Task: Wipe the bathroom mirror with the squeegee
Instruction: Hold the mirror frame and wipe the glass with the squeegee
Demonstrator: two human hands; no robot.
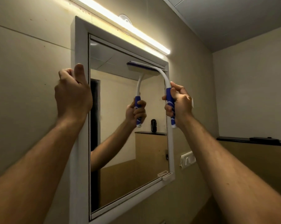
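A white-framed bathroom mirror (120, 159) hangs on the beige wall ahead. My right hand (179, 105) is closed around the blue and white handle of the squeegee (160, 75). The squeegee's blade lies against the glass at the mirror's top right corner, just under the frame. My left hand (72, 92) grips the left side of the mirror frame (79, 50), thumb up along its front edge. Both the squeegee and my right hand are reflected in the glass.
A lit tube light (120, 23) runs above the mirror. A white switch plate (187, 159) sits on the wall to the mirror's right. A black ledge (252, 140) tops the tiled wall at the far right. A small white holder (166, 175) is at the frame's lower right corner.
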